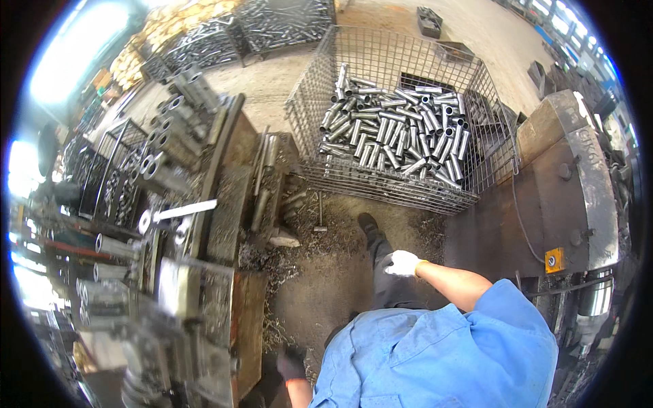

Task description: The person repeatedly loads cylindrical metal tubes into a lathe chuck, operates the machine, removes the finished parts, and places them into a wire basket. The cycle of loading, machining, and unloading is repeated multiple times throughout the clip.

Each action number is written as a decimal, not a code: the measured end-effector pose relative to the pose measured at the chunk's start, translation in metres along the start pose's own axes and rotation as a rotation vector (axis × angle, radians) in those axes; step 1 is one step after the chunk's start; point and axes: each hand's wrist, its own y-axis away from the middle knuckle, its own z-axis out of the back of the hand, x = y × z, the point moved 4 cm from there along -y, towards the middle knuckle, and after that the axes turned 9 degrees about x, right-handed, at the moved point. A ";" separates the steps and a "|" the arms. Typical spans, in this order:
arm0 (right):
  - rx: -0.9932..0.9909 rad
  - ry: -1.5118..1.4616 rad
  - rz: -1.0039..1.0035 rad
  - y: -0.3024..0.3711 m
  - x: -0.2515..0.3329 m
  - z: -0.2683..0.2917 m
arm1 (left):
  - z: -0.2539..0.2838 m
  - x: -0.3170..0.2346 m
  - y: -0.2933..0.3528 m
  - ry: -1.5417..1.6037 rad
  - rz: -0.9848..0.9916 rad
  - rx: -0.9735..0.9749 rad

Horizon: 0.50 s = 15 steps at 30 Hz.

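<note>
My right hand [403, 263], in a white glove with a yellow cuff, hangs beside my dark trouser leg. Its fingers look curled in, and nothing shows sticking out of them. Low at the left, my left hand [291, 364] wears a dark glove with a red cuff. It is smeared by motion and sits close to the side of the workbench [248, 333], apart from it as far as I can see. Ahead of me stands a wire mesh basket [388, 183] holding many short shiny metal tubes [391, 129].
Thicker metal tubes [180, 129] stand along the bench at left, near a bar with a ring end [180, 212]. A T-shaped tool [320, 214] lies among metal shavings. At right, a large machine housing [551, 190] carries a yellow switch box [554, 260]. Bins of metal parts [286, 24] stand farther back.
</note>
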 end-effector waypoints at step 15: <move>-0.329 -0.547 -0.637 -0.365 -0.382 0.325 | -0.725 0.046 -0.358 -1.575 -0.551 0.643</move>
